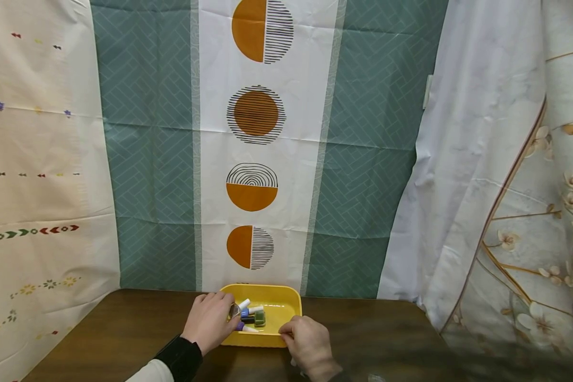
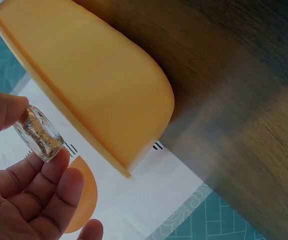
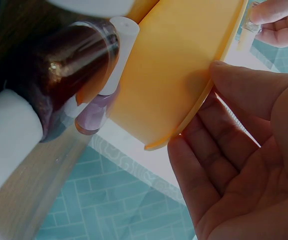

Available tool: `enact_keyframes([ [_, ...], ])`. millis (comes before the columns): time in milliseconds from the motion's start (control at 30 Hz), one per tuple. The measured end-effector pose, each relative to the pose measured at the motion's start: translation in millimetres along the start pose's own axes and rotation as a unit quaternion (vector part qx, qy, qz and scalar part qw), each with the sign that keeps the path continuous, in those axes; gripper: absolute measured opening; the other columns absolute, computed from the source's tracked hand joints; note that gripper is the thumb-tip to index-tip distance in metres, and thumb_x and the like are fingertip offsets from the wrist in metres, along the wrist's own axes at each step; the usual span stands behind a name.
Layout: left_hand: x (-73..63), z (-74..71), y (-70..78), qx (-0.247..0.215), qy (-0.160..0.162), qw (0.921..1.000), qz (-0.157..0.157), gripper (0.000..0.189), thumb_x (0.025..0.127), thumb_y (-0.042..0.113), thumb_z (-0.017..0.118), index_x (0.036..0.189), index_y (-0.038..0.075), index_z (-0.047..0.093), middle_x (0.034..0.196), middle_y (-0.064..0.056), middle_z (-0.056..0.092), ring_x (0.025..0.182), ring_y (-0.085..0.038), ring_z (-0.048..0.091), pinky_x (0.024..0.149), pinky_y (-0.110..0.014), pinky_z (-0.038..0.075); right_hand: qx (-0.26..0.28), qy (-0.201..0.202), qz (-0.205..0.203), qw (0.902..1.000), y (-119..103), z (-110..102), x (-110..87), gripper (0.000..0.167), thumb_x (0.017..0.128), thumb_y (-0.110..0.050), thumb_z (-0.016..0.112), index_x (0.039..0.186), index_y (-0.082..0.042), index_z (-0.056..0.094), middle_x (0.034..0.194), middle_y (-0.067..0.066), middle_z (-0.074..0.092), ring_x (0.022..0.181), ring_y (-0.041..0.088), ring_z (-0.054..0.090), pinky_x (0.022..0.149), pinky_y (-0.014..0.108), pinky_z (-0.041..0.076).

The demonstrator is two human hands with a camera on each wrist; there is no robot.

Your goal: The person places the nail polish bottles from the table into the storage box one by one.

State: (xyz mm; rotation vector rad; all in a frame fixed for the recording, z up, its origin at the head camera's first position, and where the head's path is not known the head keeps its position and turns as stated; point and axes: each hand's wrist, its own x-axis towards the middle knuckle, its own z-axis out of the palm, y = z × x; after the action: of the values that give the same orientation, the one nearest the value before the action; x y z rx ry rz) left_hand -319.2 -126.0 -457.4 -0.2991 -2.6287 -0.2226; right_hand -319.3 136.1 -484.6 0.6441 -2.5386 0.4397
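Note:
My left hand [image 1: 210, 322] is at the left side of a yellow plastic tray [image 1: 285, 303]. Between thumb and fingers it pinches a small clear nail polish bottle [image 2: 40, 134] with gold glitter inside. Across from it, my right hand [image 3: 243, 140] pinches the tray's rim at the near right. Several nail polish bottles lie in the tray's left half, among them a green bottle [image 1: 260, 318] with a dark cap and a purple one [image 1: 240, 326] with a white cap. The left hand hides part of that group.
Close to the right wrist camera are a dark red nail polish bottle [image 3: 74, 65] and a light purple bottle [image 3: 98, 111] with a white cap. The brown wooden table [image 1: 138, 323] reaches back to a patterned curtain [image 1: 153, 159]. Pale cloths hang at both sides.

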Motion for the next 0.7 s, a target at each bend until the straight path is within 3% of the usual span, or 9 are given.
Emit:
enact_keyframes([
  [700,15.6,12.9,4.6,0.013,-0.045,0.9988,-0.019,0.025,0.09,0.027,0.086,0.086,0.017,0.063,0.084,-0.001,0.061,0.087,-0.03,0.063,0.092,-0.062,0.052,0.003,-0.003,-0.005,1.0,0.1,-1.9,0.5,0.011,0.086,-0.024,0.095,0.088,-0.031,0.087,0.08,-0.019,0.068,0.075,0.003,0.063,0.067,0.027,0.056],
])
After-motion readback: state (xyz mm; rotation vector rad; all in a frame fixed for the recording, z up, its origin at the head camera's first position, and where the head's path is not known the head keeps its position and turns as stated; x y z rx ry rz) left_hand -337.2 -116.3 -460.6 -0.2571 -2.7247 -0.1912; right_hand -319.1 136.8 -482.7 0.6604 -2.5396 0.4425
